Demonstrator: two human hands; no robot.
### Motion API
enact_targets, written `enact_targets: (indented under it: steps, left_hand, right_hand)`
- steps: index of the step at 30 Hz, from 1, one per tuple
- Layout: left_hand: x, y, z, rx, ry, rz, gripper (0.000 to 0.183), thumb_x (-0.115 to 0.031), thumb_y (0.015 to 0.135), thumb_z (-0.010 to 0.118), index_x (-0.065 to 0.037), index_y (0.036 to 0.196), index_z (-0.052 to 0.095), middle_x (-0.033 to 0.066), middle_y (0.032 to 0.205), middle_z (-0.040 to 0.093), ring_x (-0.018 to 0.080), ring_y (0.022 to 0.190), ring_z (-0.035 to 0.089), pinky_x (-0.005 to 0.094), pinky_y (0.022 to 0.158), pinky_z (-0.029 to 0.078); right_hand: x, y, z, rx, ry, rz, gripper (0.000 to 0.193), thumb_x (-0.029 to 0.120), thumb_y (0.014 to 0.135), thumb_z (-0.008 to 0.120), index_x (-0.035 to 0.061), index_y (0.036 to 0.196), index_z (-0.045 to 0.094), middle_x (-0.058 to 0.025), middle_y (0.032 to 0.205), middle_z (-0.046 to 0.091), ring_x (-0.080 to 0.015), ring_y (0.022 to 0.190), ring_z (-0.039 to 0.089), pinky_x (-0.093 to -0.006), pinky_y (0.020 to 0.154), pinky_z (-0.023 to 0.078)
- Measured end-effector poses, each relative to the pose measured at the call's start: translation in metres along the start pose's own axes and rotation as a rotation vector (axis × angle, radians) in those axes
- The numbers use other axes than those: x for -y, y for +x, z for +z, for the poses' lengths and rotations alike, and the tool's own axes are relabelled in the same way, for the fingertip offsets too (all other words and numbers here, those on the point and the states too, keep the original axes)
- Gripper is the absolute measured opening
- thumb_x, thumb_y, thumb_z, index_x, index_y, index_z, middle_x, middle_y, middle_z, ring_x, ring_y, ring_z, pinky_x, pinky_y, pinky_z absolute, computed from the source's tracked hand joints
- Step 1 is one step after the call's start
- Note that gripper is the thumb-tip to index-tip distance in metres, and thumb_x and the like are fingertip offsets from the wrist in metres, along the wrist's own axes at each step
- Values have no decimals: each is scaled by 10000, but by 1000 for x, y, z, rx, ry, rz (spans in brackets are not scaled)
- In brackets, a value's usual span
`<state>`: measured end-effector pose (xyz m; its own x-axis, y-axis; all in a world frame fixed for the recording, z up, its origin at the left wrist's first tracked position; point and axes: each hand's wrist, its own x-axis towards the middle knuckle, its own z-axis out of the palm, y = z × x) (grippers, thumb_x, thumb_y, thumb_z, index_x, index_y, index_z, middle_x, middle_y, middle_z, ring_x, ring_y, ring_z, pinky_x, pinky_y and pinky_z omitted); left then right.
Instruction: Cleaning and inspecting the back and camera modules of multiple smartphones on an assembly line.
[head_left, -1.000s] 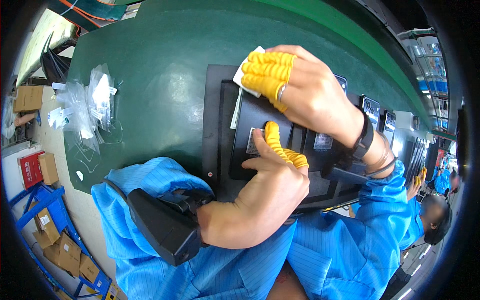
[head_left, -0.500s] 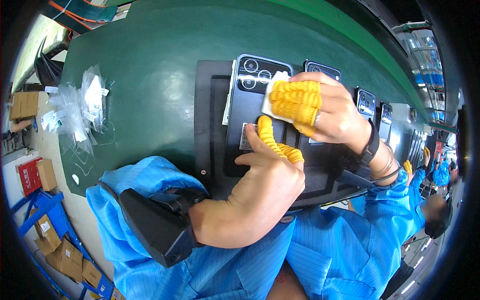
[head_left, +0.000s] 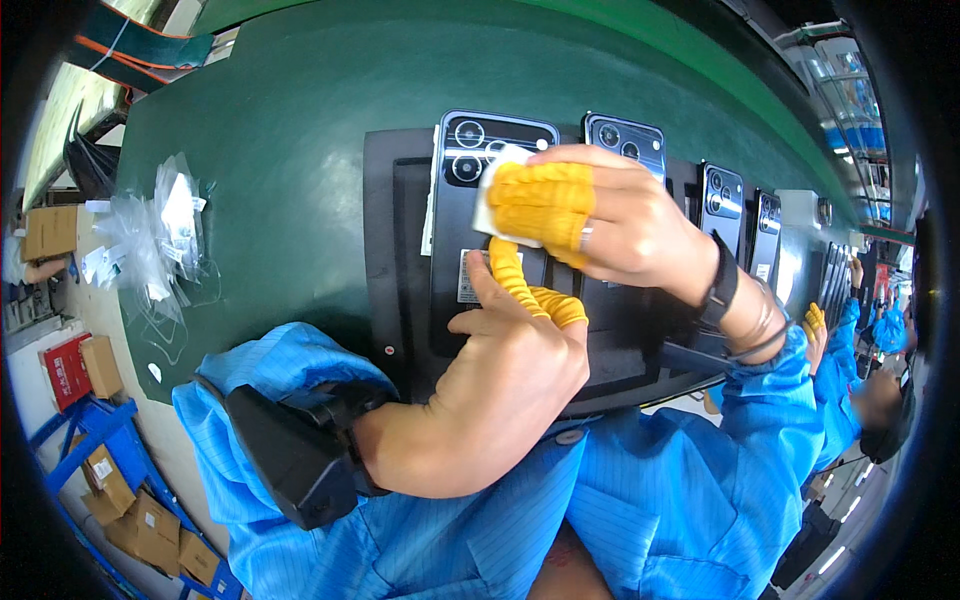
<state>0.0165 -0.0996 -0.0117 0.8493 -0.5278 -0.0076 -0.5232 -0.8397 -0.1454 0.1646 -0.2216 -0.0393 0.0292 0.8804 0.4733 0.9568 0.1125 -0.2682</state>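
Note:
A dark smartphone [head_left: 453, 222] lies back up on a black mat [head_left: 385, 300], its camera lenses at the far end. Fingers of my left hand [head_left: 515, 355], two in ribbed yellow finger covers, rest spread on the phone's back beside a white label [head_left: 468, 280]. My right hand [head_left: 610, 220], also with yellow-covered fingers, is closed on a folded white cloth [head_left: 484, 212]. The cloth touches the phone just below the lenses and partly hides one. Right beside it lies a second smartphone [head_left: 640, 140], mostly covered by my right hand and wrist.
More smartphones [head_left: 722, 195] line the green table [head_left: 290, 180] to the right. Crumpled clear plastic film [head_left: 150, 235] sits near the left edge. Cardboard boxes [head_left: 145, 530] and a blue rack [head_left: 95, 440] stand beyond it. A co-worker in blue [head_left: 835, 410] is at far right.
The white cloth in my right hand has slid left across the phone, closer to its lenses. My left hand keeps its place on the phone. The whole view has shifted slightly.

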Motion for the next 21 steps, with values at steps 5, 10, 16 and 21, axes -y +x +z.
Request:
enact_targets:
  steps: [5,10,16,21]
  left_hand:
    - [1,-1,2,-32,-36,-109,118,-148,717,579,-36,754,594,389,785,605,434,672,657,307,328,439]
    - [-2,-1,5,29,-59,-105,124,-137,715,576,-27,769,563,411,788,592,436,696,665,332,336,461]
    - [2,-7,-4,49,-4,-78,137,-138,719,579,-25,796,564,407,786,594,453,747,664,350,355,489]
    - [1,0,2,67,-13,-57,126,-144,744,570,-31,800,569,426,833,586,441,729,666,344,359,494]
  right_hand:
    - [-5,9,-5,1,94,1,150,114,650,685,40,774,646,-100,811,646,-277,743,623,-404,831,511]
    - [-17,-17,-30,11,118,173,90,55,698,641,49,788,642,-76,833,666,-262,784,636,-365,782,497]
    - [-31,34,-15,-190,-31,135,245,53,720,655,69,964,668,-85,882,678,-283,818,637,-361,792,501]
    - [-29,18,7,-84,-30,72,164,65,690,650,34,851,642,-115,785,648,-293,772,626,-393,851,505]
